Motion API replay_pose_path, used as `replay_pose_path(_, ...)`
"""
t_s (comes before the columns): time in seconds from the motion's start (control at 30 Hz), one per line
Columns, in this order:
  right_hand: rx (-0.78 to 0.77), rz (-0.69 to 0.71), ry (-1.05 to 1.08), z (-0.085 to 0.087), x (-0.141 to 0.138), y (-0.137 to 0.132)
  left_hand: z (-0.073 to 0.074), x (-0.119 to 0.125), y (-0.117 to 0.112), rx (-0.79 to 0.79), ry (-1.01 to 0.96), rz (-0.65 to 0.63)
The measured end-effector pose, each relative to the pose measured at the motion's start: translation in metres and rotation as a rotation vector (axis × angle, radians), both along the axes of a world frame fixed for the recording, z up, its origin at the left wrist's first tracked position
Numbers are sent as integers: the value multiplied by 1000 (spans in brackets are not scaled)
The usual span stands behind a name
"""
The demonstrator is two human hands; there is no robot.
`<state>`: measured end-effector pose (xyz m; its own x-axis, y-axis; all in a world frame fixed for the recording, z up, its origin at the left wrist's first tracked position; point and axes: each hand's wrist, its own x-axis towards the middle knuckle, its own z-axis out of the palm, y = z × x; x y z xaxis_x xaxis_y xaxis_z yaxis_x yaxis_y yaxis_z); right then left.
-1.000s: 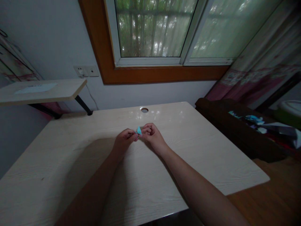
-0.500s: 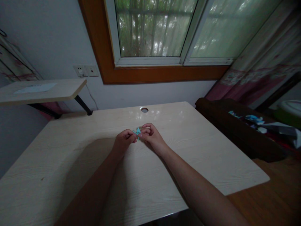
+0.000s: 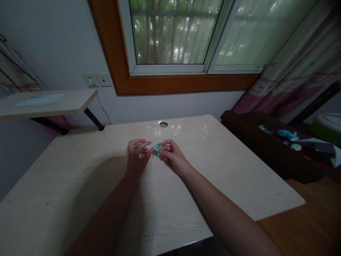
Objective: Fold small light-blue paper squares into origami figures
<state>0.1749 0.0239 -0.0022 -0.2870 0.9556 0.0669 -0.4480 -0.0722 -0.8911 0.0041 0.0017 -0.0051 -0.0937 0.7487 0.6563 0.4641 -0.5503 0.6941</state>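
Observation:
A small turquoise piece (image 3: 157, 147) with thin pointed parts is held just above the table; its exact kind is too small to make out. My right hand (image 3: 170, 151) pinches it between thumb and fingers from the right side. To its left, my left hand (image 3: 137, 153) has its fingers spread apart, with the thumb and fingertips close to the piece. Whether the left thumb tip touches it I cannot tell. Both forearms reach in from the bottom over the pale wooden table (image 3: 170, 206).
A round cable hole (image 3: 163, 124) lies near the table's back edge. At the left a raised shelf (image 3: 77, 101) on black legs holds a paper sheet (image 3: 38, 100). Beyond the right edge, a dark brown bench (image 3: 250, 142) carries assorted items. A window is behind.
My left hand has let go of the turquoise piece, opened its fingers and shifted slightly left. My right hand still holds the piece, which now shows at a different angle.

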Motion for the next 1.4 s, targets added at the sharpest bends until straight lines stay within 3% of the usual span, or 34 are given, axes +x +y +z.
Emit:
replay_pose_path(0.13,-39,30,28,2,1,-1,3,0,-4,113,189,30)
replay_pose_path(0.3,-39,89,19,5,3,-3,-2,1,-2,98,303,-8)
replay_pose_path(0.57,-16,97,26,6,3,-4,2,-1,-4,129,378,48)
replay_pose_path(0.73,38,95,2,5,3,-5,7,-1,-5,92,373,19)
replay_pose_path(0.93,166,-18,-225,1,4,-3,6,-3,-3,-20,271,32)
replay_pose_path(1.4,616,-226,-669,1,8,-3,5,-2,-1,-120,277,-39)
